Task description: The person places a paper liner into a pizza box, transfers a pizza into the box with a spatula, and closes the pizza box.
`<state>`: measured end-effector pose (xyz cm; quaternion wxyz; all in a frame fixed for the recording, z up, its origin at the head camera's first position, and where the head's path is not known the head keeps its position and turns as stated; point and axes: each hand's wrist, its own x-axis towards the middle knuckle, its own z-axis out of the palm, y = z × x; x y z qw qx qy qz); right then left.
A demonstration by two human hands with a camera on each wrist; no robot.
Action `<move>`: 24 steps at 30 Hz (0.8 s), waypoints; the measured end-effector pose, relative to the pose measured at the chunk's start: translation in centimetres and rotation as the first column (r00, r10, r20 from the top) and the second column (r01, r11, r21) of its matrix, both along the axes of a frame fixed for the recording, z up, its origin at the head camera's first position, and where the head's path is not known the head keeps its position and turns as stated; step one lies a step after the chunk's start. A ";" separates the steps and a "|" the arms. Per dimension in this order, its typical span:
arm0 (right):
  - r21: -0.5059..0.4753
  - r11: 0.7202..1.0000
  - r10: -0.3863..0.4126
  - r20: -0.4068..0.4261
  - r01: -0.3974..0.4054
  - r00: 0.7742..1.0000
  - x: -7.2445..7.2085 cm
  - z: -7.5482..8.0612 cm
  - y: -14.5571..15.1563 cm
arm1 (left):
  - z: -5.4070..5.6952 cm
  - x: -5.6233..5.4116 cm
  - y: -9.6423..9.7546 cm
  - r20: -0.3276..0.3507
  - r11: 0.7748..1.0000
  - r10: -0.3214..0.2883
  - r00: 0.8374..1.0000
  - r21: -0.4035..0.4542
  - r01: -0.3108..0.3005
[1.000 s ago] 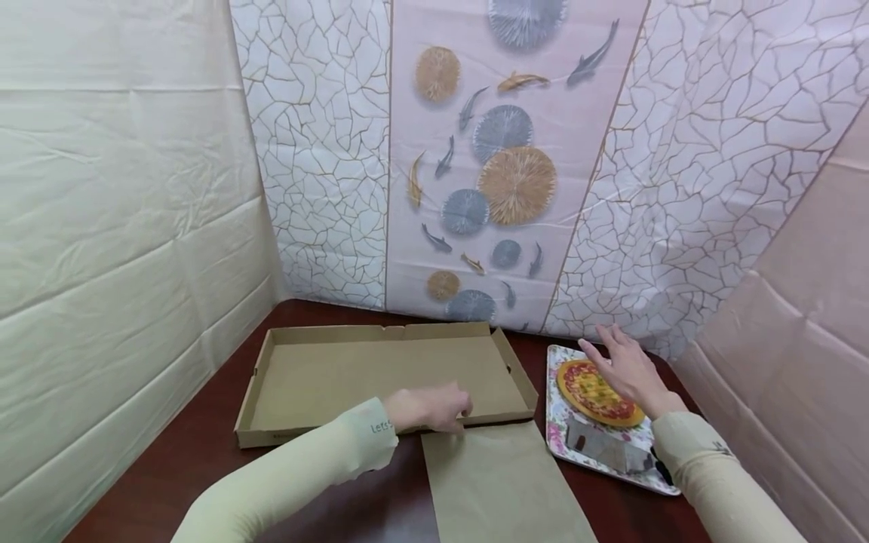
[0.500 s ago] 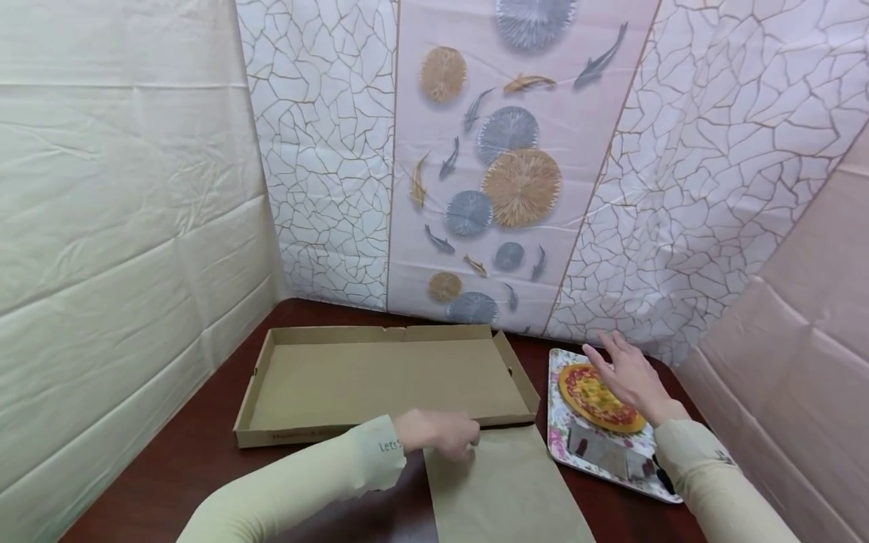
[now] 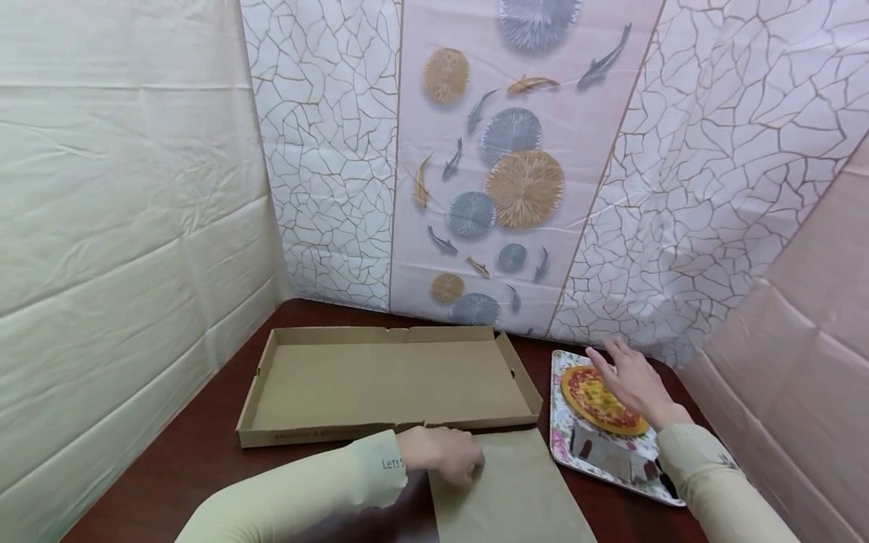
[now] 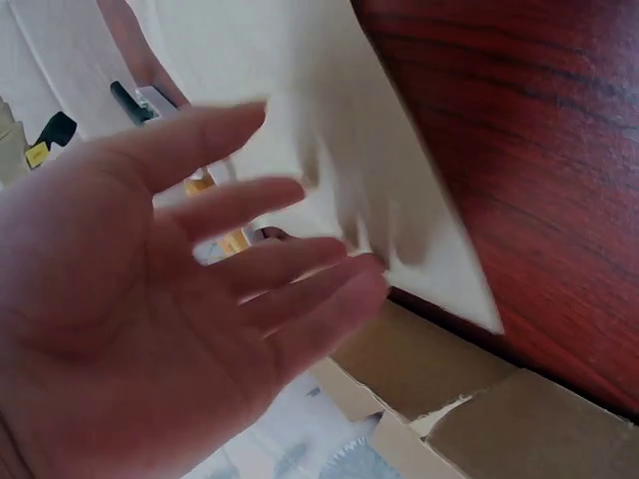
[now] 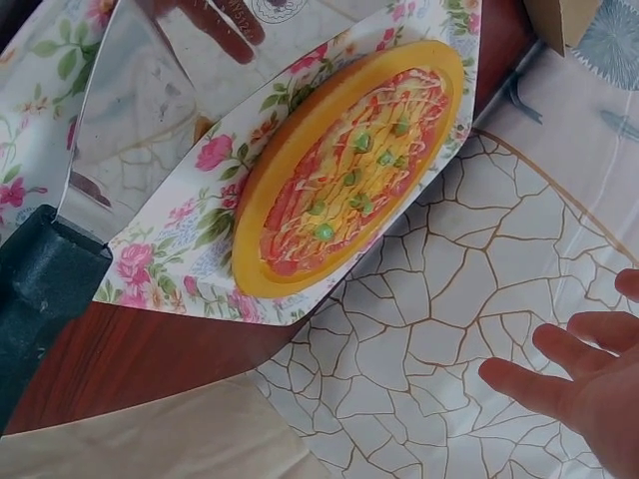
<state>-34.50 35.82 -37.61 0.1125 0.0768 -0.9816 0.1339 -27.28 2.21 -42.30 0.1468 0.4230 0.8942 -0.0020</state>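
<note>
A sheet of brown paper (image 3: 516,490) lies on the table in front of the cardboard box. My left hand (image 3: 444,452) is over its upper left part; in the left wrist view the fingers (image 4: 300,299) are loosely bent, fingertips close to the paper (image 4: 399,180). I cannot tell whether they touch it. At the right, my right hand (image 3: 631,381) hovers with spread fingers above a small round pizza (image 3: 587,396). The pizza rests on a flower-patterned tray (image 3: 558,422). Beside it on the tray lies a metal turner (image 5: 140,140) with a dark handle (image 5: 45,279).
An open, shallow cardboard box (image 3: 387,385) stands at the back left of the dark red wooden table (image 3: 163,460). Its right side flap leans outward near the tray. Patterned cloth (image 3: 326,166) hangs behind the table, and pale cloth walls (image 3: 129,226) flank it.
My left hand has moved from the box's front edge slightly right and toward me, over the paper. The right hand has stayed above the pizza. The view has shifted a little.
</note>
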 end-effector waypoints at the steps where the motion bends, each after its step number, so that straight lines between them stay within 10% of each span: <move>1: -0.001 1.000 -0.001 -0.003 0.001 1.000 0.0 0.0 0.0 | -0.1 -0.1 0.1 -0.042 1.000 0.013 0.999 0.017 -0.012; 6: -0.005 1.000 -0.004 0.003 0.004 1.000 0.0 0.1 0.0 | -0.8 -0.6 0.3 -0.215 0.997 0.076 0.974 0.031 -0.071; 14: 0.014 1.000 0.000 -0.020 0.000 1.000 0.1 0.1 0.0 | -1.6 -0.3 0.2 -0.254 0.997 0.077 0.964 -0.009 -0.081; 24: 0.011 1.000 0.001 -0.016 -0.001 1.000 0.2 0.2 -0.1 | -2.9 0.0 1.9 -0.435 0.995 0.028 0.900 -0.075 -0.067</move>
